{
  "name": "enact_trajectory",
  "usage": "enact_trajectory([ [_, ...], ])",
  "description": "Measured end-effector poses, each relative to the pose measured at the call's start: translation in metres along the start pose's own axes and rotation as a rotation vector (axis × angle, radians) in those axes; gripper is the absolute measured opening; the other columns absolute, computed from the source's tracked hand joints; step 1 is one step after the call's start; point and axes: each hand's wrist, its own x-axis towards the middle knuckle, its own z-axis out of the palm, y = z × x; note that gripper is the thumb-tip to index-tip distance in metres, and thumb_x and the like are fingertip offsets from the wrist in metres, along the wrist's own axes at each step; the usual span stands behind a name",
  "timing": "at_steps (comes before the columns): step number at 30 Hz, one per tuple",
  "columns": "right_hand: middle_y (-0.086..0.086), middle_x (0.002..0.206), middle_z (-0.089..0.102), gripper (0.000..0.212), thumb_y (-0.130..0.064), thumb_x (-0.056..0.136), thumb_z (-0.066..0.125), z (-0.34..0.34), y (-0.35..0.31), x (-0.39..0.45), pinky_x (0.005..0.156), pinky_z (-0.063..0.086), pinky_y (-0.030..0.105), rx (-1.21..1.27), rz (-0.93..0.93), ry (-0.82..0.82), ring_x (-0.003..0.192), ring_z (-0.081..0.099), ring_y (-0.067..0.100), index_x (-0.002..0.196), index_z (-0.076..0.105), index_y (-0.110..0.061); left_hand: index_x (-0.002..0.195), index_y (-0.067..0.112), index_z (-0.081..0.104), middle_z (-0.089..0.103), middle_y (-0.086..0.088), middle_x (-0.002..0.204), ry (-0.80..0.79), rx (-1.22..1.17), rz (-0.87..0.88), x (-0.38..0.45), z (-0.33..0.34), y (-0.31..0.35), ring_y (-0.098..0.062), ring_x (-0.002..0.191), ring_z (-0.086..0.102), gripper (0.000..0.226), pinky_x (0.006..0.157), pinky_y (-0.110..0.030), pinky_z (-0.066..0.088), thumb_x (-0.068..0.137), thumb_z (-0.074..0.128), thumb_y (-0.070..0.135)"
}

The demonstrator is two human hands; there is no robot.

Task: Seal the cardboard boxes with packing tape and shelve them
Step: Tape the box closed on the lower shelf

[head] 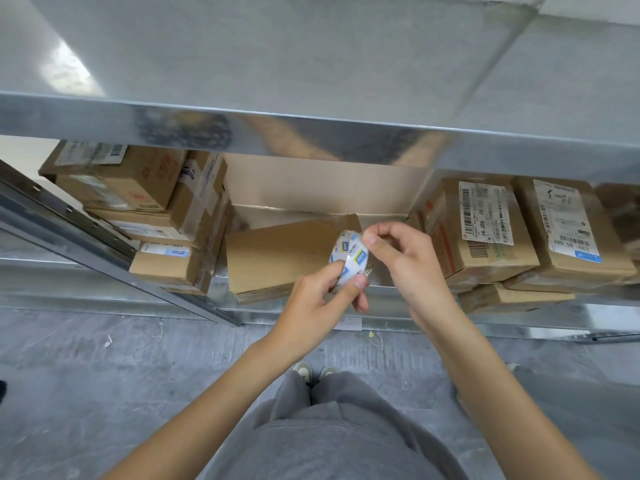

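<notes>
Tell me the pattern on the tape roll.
White tape roll with blue rectangular logos, in the head view.

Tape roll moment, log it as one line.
left hand grips tape roll | right hand picks at its edge | open box on shelf, unsealed

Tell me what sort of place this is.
Most likely a warehouse or parcel stockroom: galvanised metal shelving, stacked cardboard parcels with barcode shipping labels, and a bare concrete floor. The left hand holds a roll of packing tape.

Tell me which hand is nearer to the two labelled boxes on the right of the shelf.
Right. The right hand is beside the labelled boxes, pinching at the tape roll; the left hand grips that roll from below, farther left.
</notes>
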Motion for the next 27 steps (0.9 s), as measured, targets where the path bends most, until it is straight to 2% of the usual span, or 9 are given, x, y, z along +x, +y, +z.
enact_trajectory([
  [4, -0.006, 0.076, 0.063, 0.018, -0.001, 0.092, 0.060, -0.001, -0.005, 0.004, 0.069, 0.042, 0.009, -0.059, -0.039, -0.110, 0.066, 0.055, -0.006, 0.080, 0.064, -0.014, 0.086, 0.007, 0.063, 0.070, 0.000, 0.065, 0.046, -0.061, -0.080, 0.005, 0.002, -0.012, -0.022, 0.070, 0.065, 0.034, 0.079, -0.041, 0.050, 0.099, 0.050, 0.035],
  [9, -0.001, 0.079, 0.065, 0.006, -0.001, 0.092, 0.060, -0.005, -0.002, 0.014, 0.068, 0.042, 0.006, -0.065, -0.040, -0.121, 0.066, 0.057, -0.008, 0.090, 0.066, -0.001, 0.079, -0.002, 0.060, 0.067, -0.013, 0.059, 0.088, -0.204, -0.166, 0.015, 0.008, -0.011, -0.014, 0.055, 0.062, 0.037, 0.068, -0.016, 0.046, 0.102, 0.046, 0.025],
  [11, 0.002, 0.083, 0.067, 0.003, -0.004, 0.087, 0.067, -0.008, 0.002, 0.019, 0.069, 0.045, 0.008, -0.059, -0.003, -0.139, 0.069, 0.060, -0.004, 0.090, 0.066, -0.003, 0.075, 0.008, 0.062, 0.066, -0.013, 0.057, 0.117, -0.230, -0.169, 0.015, 0.011, -0.014, -0.028, 0.052, 0.058, 0.036, 0.068, -0.022, 0.047, 0.100, 0.051, 0.032],
  [13, 0.004, 0.083, 0.068, 0.011, -0.003, 0.080, 0.075, -0.011, 0.005, 0.024, 0.070, 0.048, 0.011, -0.045, 0.008, -0.127, 0.071, 0.062, 0.001, 0.082, 0.065, -0.007, 0.073, 0.018, 0.064, 0.067, -0.011, 0.056, 0.113, -0.235, -0.160, 0.011, 0.012, -0.017, -0.045, 0.061, 0.058, 0.036, 0.079, -0.041, 0.050, 0.097, 0.053, 0.042],
  [14, 0.004, 0.081, 0.067, 0.014, -0.002, 0.078, 0.076, -0.012, 0.007, 0.027, 0.069, 0.048, 0.012, -0.055, 0.000, -0.109, 0.069, 0.062, 0.003, 0.079, 0.064, -0.008, 0.073, 0.018, 0.062, 0.066, -0.010, 0.055, 0.102, -0.252, -0.160, 0.009, 0.012, -0.017, -0.044, 0.063, 0.060, 0.037, 0.082, -0.044, 0.049, 0.097, 0.053, 0.045],
  [18, -0.002, 0.069, 0.061, 0.015, -0.001, 0.079, 0.075, -0.007, 0.017, 0.037, 0.060, 0.041, 0.007, -0.069, 0.036, -0.085, 0.057, 0.054, -0.003, 0.079, 0.062, -0.007, 0.080, 0.004, 0.051, 0.062, -0.011, 0.052, 0.013, -0.300, -0.081, 0.000, 0.010, -0.015, -0.027, 0.070, 0.068, 0.043, 0.080, -0.029, 0.049, 0.098, 0.042, 0.042],
  [21, -0.013, 0.056, 0.060, 0.018, 0.001, 0.079, 0.074, -0.002, 0.028, 0.047, 0.058, 0.039, 0.006, -0.052, 0.062, -0.064, 0.052, 0.052, -0.007, 0.074, 0.061, -0.010, 0.078, 0.002, 0.046, 0.062, -0.006, 0.052, -0.053, -0.220, -0.028, -0.003, 0.011, -0.020, -0.025, 0.075, 0.068, 0.041, 0.081, -0.036, 0.049, 0.093, 0.041, 0.040],
  [25, -0.003, 0.064, 0.064, 0.016, 0.000, 0.075, 0.077, 0.004, 0.030, 0.061, 0.061, 0.042, 0.009, -0.154, -0.017, -0.059, 0.054, 0.056, -0.004, 0.073, 0.064, -0.009, 0.081, 0.007, 0.040, 0.061, -0.001, 0.052, -0.062, -0.202, -0.090, -0.004, 0.016, -0.025, -0.028, 0.059, 0.064, 0.030, 0.074, -0.035, 0.048, 0.097, 0.043, 0.032],
  [27, -0.007, 0.065, 0.063, 0.020, -0.005, 0.073, 0.080, 0.003, 0.028, 0.072, 0.063, 0.042, 0.012, -0.204, -0.077, -0.003, 0.056, 0.054, -0.004, 0.068, 0.064, -0.016, 0.082, 0.010, 0.041, 0.058, -0.001, 0.049, -0.025, -0.260, -0.150, -0.005, 0.020, -0.025, -0.024, 0.052, 0.060, 0.026, 0.072, -0.031, 0.049, 0.102, 0.040, 0.026],
])
